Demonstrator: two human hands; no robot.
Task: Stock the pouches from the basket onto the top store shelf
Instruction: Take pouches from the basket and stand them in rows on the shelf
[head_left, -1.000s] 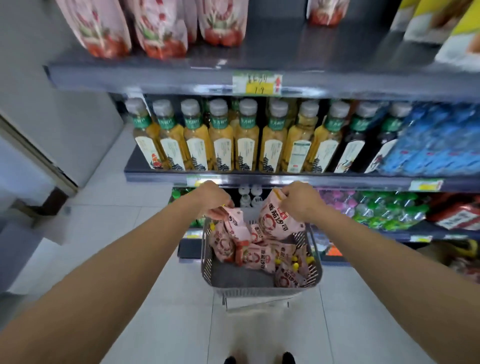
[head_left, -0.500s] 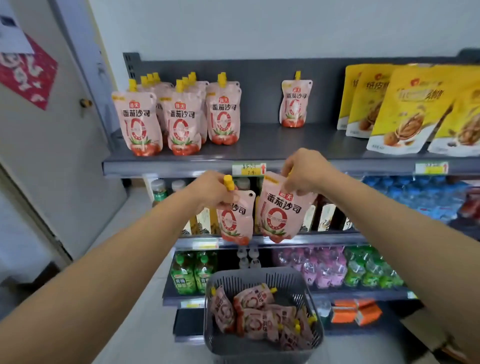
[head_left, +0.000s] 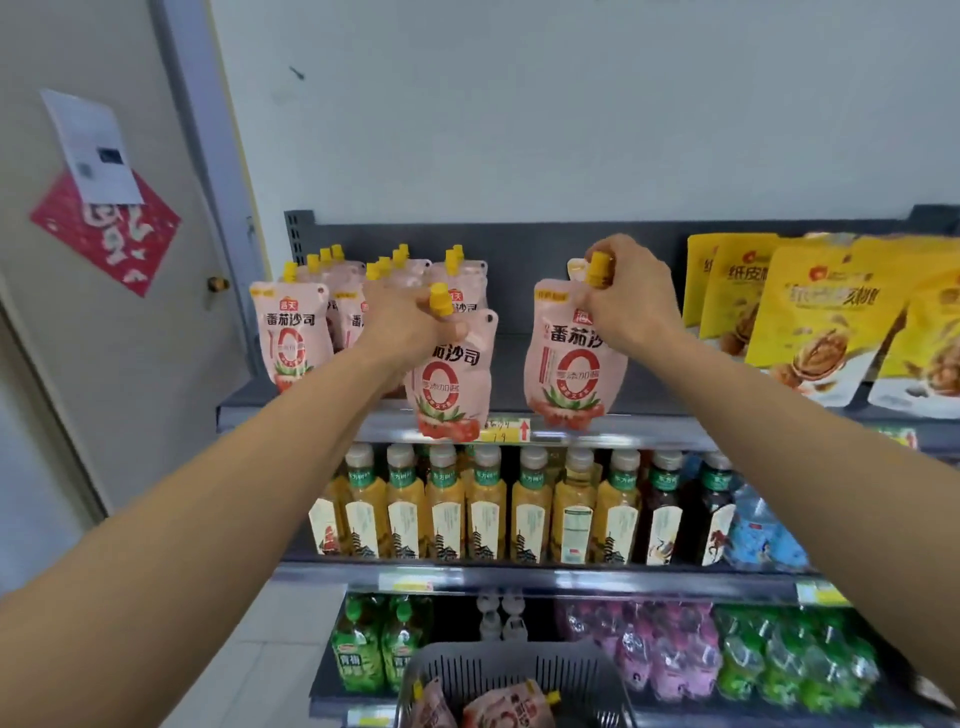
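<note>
Gripping a pink spouted pouch by its neck in the left hand and pinching a second pouch just under its yellow cap in the right hand, both hanging upright at the front edge of the top shelf, contact with it impossible to tell. Flanked at 9 o'clock by standing pouches of the same kind on that shelf, and at 3 o'clock by yellow nut bags. Down at 6 o'clock, below rows of bottled drinks, loose pouches lying in the grey basket.
</note>
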